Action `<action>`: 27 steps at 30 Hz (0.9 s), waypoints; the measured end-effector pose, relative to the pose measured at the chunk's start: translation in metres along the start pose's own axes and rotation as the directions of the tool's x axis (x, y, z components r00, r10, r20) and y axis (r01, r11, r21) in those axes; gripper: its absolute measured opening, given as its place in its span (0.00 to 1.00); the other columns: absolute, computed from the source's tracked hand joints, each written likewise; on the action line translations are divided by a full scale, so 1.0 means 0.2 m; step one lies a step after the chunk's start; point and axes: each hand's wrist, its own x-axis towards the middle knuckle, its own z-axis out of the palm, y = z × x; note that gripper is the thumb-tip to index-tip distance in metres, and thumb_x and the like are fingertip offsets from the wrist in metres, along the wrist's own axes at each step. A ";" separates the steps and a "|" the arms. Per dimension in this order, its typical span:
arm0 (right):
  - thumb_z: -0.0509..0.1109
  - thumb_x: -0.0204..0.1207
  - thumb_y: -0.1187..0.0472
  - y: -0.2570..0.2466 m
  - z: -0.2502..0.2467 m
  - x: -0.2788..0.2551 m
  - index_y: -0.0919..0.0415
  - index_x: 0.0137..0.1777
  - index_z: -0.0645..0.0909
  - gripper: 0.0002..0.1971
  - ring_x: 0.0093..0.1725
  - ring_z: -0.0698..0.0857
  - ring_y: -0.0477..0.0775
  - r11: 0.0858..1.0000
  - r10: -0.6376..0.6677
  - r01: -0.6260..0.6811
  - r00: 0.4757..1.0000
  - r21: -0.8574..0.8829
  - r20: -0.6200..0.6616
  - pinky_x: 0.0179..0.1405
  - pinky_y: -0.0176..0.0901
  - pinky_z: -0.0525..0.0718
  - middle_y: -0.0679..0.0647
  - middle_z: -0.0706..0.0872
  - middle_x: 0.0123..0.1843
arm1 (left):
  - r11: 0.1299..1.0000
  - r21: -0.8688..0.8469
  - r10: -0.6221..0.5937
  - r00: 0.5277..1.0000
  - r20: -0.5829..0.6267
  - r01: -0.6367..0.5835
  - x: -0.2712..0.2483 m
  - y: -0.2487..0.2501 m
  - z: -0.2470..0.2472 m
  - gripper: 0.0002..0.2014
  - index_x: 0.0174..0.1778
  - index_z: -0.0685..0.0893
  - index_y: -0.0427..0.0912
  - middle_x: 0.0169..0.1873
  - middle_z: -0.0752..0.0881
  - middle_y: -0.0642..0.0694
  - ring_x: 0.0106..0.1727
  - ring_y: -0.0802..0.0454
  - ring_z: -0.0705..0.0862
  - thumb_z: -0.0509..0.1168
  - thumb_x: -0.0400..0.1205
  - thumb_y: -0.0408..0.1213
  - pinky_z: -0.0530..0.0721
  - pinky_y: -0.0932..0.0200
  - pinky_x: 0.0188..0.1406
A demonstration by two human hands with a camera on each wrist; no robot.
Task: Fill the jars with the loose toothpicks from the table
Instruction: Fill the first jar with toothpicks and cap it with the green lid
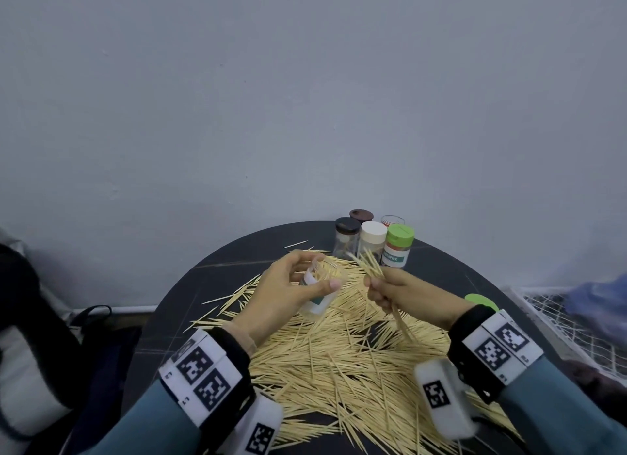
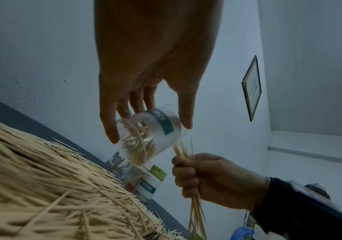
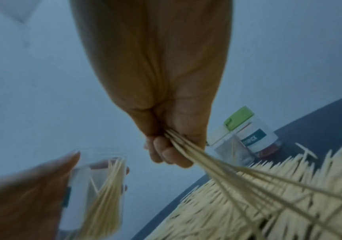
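Toothpicks [image 1: 369, 263] sit bunched in our right hand [image 1: 398, 293], its fingers curled round the middle of the bundle, so that ends stick out above and below the fist. Our left hand [image 1: 288, 290] grips the clear jar [image 1: 324, 285] between thumb and fingers, lifted off the worktop [image 1: 190, 285] and tipped with its open mouth towards the bundle.

To load it well, we judge that we should square the bundle first, then steer its upper ends into the mouth and let go only once most of the length is inside; splayed tips would catch the rim and scatter. Tipping the jar a little more would let the sticks slide down beside those already in it.

The bundle's long axis runs from low and near us up and away towards the left, its upper ends close to the mouth but not yet in. The loose heap [image 1: 339, 359] covers the worktop below, and the capped jars [image 1: 373, 240] stand at the far edge.
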 end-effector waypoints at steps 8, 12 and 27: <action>0.47 0.86 0.67 -0.15 -0.03 -0.01 0.61 0.44 0.72 0.13 0.26 0.70 0.43 0.709 -0.207 0.348 0.934 0.614 -0.290 0.26 0.30 0.71 0.46 0.73 0.25 | 0.997 0.075 -0.018 0.998 0.057 0.014 -0.01 -0.01 0.01 0.25 0.64 0.80 0.53 0.55 0.80 0.60 0.55 0.65 0.79 0.76 0.70 0.47 0.77 0.76 0.38; 0.48 0.85 0.67 -0.24 -0.04 -0.05 0.61 0.44 0.72 0.13 0.25 0.70 0.42 0.567 -0.266 0.454 0.890 0.687 -0.369 0.26 0.30 0.72 0.47 0.71 0.26 | 0.993 0.118 -0.016 0.990 0.143 -0.001 -0.02 0.00 0.02 0.25 0.63 0.79 0.53 0.55 0.80 0.58 0.55 0.64 0.79 0.76 0.70 0.46 0.79 0.78 0.37; 0.52 0.84 0.62 -0.14 0.19 -0.01 0.62 0.52 0.76 0.11 0.44 0.83 0.49 0.719 -0.295 0.436 0.897 0.542 -0.330 0.50 0.43 0.83 0.50 0.85 0.38 | 0.999 -0.042 0.014 0.972 0.236 -0.005 -0.04 0.02 0.06 0.21 0.62 0.79 0.52 0.57 0.83 0.55 0.58 0.60 0.82 0.74 0.73 0.41 0.80 0.76 0.45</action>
